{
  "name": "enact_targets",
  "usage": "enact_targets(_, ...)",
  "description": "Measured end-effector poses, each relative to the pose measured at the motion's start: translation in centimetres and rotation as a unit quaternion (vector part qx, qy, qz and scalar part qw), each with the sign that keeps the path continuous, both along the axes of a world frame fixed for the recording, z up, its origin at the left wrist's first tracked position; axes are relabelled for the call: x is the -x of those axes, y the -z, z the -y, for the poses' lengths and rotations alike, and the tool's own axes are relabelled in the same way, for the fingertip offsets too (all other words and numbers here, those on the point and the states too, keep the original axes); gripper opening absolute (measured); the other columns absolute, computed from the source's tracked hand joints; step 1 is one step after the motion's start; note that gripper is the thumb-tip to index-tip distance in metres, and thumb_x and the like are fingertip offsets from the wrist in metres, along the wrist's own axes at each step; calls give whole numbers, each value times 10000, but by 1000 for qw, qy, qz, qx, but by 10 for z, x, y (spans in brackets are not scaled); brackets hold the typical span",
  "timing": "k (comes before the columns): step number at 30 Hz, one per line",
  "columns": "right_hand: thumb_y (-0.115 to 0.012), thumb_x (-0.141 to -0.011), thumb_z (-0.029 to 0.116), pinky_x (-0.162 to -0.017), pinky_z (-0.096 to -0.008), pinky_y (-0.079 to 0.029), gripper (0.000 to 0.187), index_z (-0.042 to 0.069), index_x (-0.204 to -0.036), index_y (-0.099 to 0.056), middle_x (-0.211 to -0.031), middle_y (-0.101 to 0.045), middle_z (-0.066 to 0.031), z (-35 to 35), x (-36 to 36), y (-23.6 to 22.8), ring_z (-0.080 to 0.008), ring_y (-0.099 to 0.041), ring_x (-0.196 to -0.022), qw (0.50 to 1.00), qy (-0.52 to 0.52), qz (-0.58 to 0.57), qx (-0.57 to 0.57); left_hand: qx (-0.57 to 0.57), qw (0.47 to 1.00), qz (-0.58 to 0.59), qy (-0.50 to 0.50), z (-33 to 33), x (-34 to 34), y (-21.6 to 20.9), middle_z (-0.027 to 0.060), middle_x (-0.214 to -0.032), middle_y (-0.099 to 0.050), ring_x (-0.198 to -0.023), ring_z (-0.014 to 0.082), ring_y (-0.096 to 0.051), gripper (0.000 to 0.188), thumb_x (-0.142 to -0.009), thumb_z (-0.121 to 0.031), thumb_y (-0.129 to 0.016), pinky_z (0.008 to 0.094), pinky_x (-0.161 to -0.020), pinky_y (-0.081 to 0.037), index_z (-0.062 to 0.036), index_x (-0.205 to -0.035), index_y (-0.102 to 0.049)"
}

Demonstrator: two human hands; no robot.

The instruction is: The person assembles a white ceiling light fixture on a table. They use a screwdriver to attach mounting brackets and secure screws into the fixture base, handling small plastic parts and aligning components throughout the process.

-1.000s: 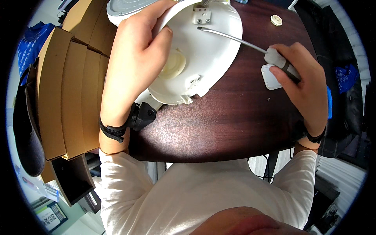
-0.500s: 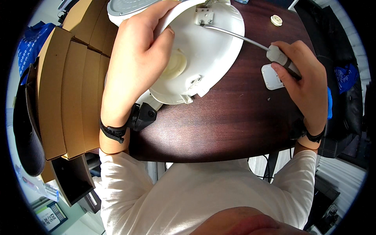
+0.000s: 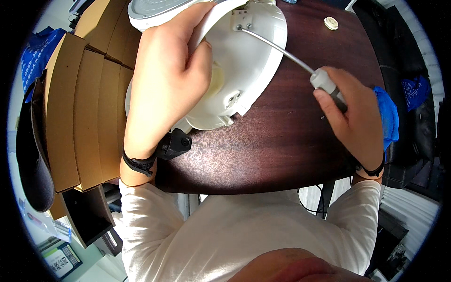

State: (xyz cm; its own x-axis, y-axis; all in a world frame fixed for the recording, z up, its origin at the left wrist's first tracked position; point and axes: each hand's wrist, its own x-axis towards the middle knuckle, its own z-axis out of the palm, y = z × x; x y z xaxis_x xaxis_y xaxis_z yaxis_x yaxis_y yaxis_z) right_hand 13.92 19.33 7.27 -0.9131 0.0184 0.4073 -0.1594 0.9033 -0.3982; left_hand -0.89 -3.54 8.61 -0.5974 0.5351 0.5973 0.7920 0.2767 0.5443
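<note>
At eleven o'clock, the left hand [image 3: 174, 75] pinches curved white plastic shell [image 3: 244, 63]. At two, the right hand [image 3: 350, 98] curls round grey-handled metal screwdriver [image 3: 322, 81].

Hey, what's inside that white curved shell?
A bracket, the screwdriver tipped against its lower end, and a small fitting. The left hand hides part of a cream disc.

The right fingers [image 3: 329, 104] hide part of the screwdriver handle [image 3: 324, 81].
</note>
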Motion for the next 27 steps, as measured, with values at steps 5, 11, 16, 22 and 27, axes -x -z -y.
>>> enact_targets(5, -545, -998, 245, -480, -299, -418, 246, 6, -986, -599, -674, -593, -81, 8, 2, 0, -199, -561, -521, 948, -60, 193, 246, 51, 998, -23, -40, 1, 0, -8, 125, -932, -704, -833, 113, -624, 382, -873, 10, -512, 259, -779, -485, 14, -1240, -619)
enact_targets(11, -430, -1058, 298, -358, -213, -324, 355, -18, -1130, -574, -692, -536, 4, 12, 4, -10, -62, -470, -421, 740, -89, 357, 563, 76, 995, 34, -60, 0, 3, -11, 119, -920, -698, -818, 101, -615, 388, -876, -2, -515, 252, -764, -483, 9, -1250, -619)
enact_targets(16, -478, -1035, 330, -405, -256, -391, 377, -18, -1128, -589, -721, -572, -45, -8, 10, -13, -121, -521, -454, 788, -134, 368, 475, 56, 992, 95, -57, 2, 8, -10, 100, -1001, -704, -887, 100, -623, 382, -904, -13, -512, 243, -809, -482, 13, -1273, -608)
enact_targets(22, -673, -908, 247, -656, -311, -502, 287, 7, -1064, -652, -847, -666, -127, -23, 12, -3, -225, -659, -732, 1000, -15, 12, -2, 48, 995, 90, -19, 2, 17, -6, 92, -1042, -698, -929, 105, -628, 383, -920, 3, -502, 245, -850, -479, 5, -1289, -604)
enact_targets(27, -705, -887, 220, -675, -295, -509, 302, 6, -1093, -651, -895, -680, -123, -21, 9, -11, -232, -669, -758, 999, 3, 13, -53, 49, 993, 102, -21, 3, 18, -4, 89, -1049, -697, -942, 105, -627, 378, -926, 3, -515, 246, -857, -479, 1, -1293, -603)
